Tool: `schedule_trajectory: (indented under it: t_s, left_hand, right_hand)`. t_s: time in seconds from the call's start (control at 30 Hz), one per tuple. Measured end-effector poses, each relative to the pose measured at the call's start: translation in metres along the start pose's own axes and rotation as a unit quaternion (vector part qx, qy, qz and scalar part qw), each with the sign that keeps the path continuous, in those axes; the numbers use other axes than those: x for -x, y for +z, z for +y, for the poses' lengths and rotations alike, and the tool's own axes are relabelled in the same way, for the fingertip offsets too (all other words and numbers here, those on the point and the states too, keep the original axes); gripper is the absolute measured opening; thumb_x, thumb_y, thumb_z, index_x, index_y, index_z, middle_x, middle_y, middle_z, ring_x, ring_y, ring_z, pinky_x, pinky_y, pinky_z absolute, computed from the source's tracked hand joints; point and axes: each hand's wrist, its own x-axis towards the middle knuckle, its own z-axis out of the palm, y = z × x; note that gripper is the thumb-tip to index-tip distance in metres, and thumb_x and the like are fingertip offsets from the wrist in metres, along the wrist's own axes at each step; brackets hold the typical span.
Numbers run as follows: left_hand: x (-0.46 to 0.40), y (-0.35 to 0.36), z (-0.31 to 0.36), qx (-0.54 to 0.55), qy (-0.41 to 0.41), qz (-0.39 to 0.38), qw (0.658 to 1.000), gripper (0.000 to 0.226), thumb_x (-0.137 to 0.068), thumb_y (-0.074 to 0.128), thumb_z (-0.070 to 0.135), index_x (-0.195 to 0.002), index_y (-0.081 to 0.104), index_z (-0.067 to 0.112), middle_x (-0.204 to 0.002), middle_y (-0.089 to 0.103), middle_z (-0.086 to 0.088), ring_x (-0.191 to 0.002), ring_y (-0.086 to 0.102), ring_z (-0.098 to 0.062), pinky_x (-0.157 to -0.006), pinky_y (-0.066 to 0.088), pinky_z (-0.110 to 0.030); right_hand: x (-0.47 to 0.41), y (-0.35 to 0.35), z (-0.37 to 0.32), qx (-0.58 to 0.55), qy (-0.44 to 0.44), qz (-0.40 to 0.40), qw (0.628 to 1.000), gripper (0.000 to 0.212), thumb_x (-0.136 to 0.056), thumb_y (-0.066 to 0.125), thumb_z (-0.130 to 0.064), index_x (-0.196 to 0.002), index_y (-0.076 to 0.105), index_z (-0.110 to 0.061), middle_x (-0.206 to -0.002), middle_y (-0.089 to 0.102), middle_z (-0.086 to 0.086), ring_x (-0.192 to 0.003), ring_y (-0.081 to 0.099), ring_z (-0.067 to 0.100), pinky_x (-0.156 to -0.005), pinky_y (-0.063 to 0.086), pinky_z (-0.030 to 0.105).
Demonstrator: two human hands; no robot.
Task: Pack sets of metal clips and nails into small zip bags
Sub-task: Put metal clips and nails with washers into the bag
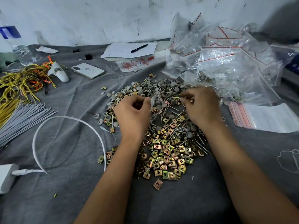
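two bare forearms reach in from the bottom of the frame over a grey cloth (pixel 68 183) spread across the counter. between them, at lower centre, lies a heap of square gold-toned metal clips (pixel 166 157), each with a hole. they look small, stiff and light one by one, likely slippery on the flat faces, so best pinched by the edges.

just above that, at centre, thin metal nails (pixel 174 122) lie mixed with round grey caps (pixel 169 94). the nails look rigid and pointed, easiest to lift by the shaft.

the left hand (pixel 131 113) has its fingers curled and pinches the rim of a small clear zip bag (pixel 156 103), which hangs over the pile. the bag looks thin, soft and floppy, so it needs holding at the mouth to stay open. it is transparent and what is inside cannot be told from the pile behind it. the right hand (pixel 202 105) is curled with fingertips drawn together near the bag's mouth; it seems to pinch something thin, but what it is cannot be told.

at right centre sits a flat stack of empty zip bags (pixel 262 118) with red strips. in the upper right, a loose mound of filled bags (pixel 226 62) holds small hardware.

at left are grey cable ties (pixel 21 122) and yellow wires (pixel 16 83). farther back lie a white phone (pixel 88 70), a sheet of paper (pixel 119 49) with a pen (pixel 139 48), and a water bottle (pixel 17 46) at the upper left.
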Motion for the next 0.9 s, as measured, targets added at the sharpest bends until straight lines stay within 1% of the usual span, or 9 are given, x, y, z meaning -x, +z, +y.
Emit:
schedule_trajectory:
  t_s: [0.07, 0.13, 0.3, 0.4, 0.5, 0.53, 0.6, 0.73, 0.9]
  left_hand:
    - [0.000, 0.000, 0.000, 0.005, -0.002, 0.000, 1.000, 0.019, -0.093, 0.076, 0.022, -0.075, 0.073, 0.030, -0.066, 0.067, 0.014, -0.057, 0.058, 0.001, -0.055, 0.042, -0.013]
    - [0.000, -0.001, 0.001, 0.007, -0.005, -0.002, 1.000, 0.022, -0.092, 0.076, 0.021, -0.074, 0.071, 0.030, -0.065, 0.066, 0.015, -0.057, 0.057, 0.003, -0.054, 0.039, -0.009]
    - [0.001, -0.001, 0.002, 0.007, -0.007, -0.002, 1.000, 0.018, -0.092, 0.077, 0.021, -0.075, 0.074, 0.027, -0.065, 0.066, 0.014, -0.056, 0.057, 0.004, -0.052, 0.039, -0.009]
    - [0.001, 0.000, 0.001, 0.008, -0.008, -0.003, 1.000, 0.017, -0.092, 0.077, 0.021, -0.076, 0.074, 0.027, -0.065, 0.066, 0.014, -0.054, 0.056, 0.004, -0.051, 0.038, -0.008]
    - [0.001, 0.000, 0.002, 0.010, -0.008, -0.003, 1.000, 0.021, -0.092, 0.077, 0.020, -0.074, 0.073, 0.029, -0.063, 0.066, 0.014, -0.054, 0.056, 0.005, -0.050, 0.038, -0.008]
    - [0.001, 0.001, 0.001, 0.012, -0.006, -0.003, 1.000, 0.022, -0.092, 0.077, 0.020, -0.073, 0.072, 0.030, -0.063, 0.066, 0.015, -0.054, 0.056, 0.005, -0.050, 0.038, -0.008]
    - [0.001, 0.001, 0.001, 0.012, 0.000, -0.007, 1.000, 0.023, -0.092, 0.076, 0.020, -0.073, 0.071, 0.030, -0.064, 0.066, 0.014, -0.055, 0.058, 0.004, -0.051, 0.039, -0.009]
    - [0.001, 0.001, 0.000, 0.002, 0.011, -0.018, 1.000, 0.016, -0.092, 0.076, 0.020, -0.078, 0.075, 0.027, -0.069, 0.068, 0.013, -0.059, 0.059, 0.002, -0.055, 0.039, -0.009]
    - [0.000, 0.001, -0.001, 0.001, 0.007, -0.012, 1.000, 0.013, -0.092, 0.077, 0.022, -0.079, 0.078, 0.025, -0.070, 0.069, 0.012, -0.061, 0.061, 0.000, -0.056, 0.040, -0.009]
  right_hand:
    - [0.000, 0.004, -0.003, 0.076, 0.000, -0.059, 0.995, 0.034, -0.089, 0.078, -0.035, -0.122, 0.073, -0.026, -0.125, 0.067, 0.014, -0.124, 0.052, 0.037, -0.110, 0.039, 0.045]
    - [-0.004, 0.007, -0.005, 0.112, 0.023, -0.086, 0.990, 0.040, -0.089, 0.076, -0.042, -0.127, 0.071, -0.028, -0.131, 0.058, 0.016, -0.131, 0.041, 0.039, -0.108, 0.037, 0.044]
    - [-0.012, 0.014, -0.006, 0.149, 0.035, -0.083, 0.985, 0.030, -0.088, 0.075, -0.046, -0.101, 0.076, -0.019, -0.123, 0.061, 0.015, -0.124, 0.046, 0.037, -0.104, 0.038, 0.042]
    - [-0.009, 0.017, -0.004, 0.166, 0.016, -0.080, 0.983, 0.028, -0.093, 0.070, -0.041, -0.103, 0.071, -0.015, -0.122, 0.061, 0.012, -0.125, 0.044, 0.034, -0.103, 0.039, 0.044]
    - [-0.003, 0.012, -0.007, -0.010, -0.021, 0.015, 1.000, 0.011, -0.093, 0.073, -0.018, -0.099, 0.065, -0.014, -0.099, 0.065, 0.000, -0.099, 0.061, 0.018, -0.085, 0.052, 0.032]
    - [0.000, 0.008, -0.012, -0.084, -0.036, 0.043, 0.995, 0.011, -0.091, 0.074, -0.013, -0.097, 0.065, -0.015, -0.091, 0.065, -0.005, -0.087, 0.064, 0.009, -0.078, 0.054, 0.025]
    - [0.008, 0.003, -0.022, -0.169, -0.101, 0.057, 0.979, 0.013, -0.089, 0.077, -0.011, -0.098, 0.070, -0.016, -0.088, 0.068, -0.009, -0.082, 0.065, -0.001, -0.075, 0.054, 0.014]
    - [0.017, 0.004, -0.038, -0.158, -0.217, -0.009, 0.963, 0.019, -0.085, 0.081, -0.012, -0.104, 0.078, -0.013, -0.101, 0.076, -0.003, -0.094, 0.069, 0.006, -0.088, 0.051, 0.018]
    - [0.016, 0.005, -0.037, -0.178, -0.189, -0.036, 0.965, 0.028, -0.084, 0.081, -0.007, -0.110, 0.078, -0.015, -0.101, 0.076, -0.005, -0.091, 0.070, 0.000, -0.084, 0.053, 0.013]
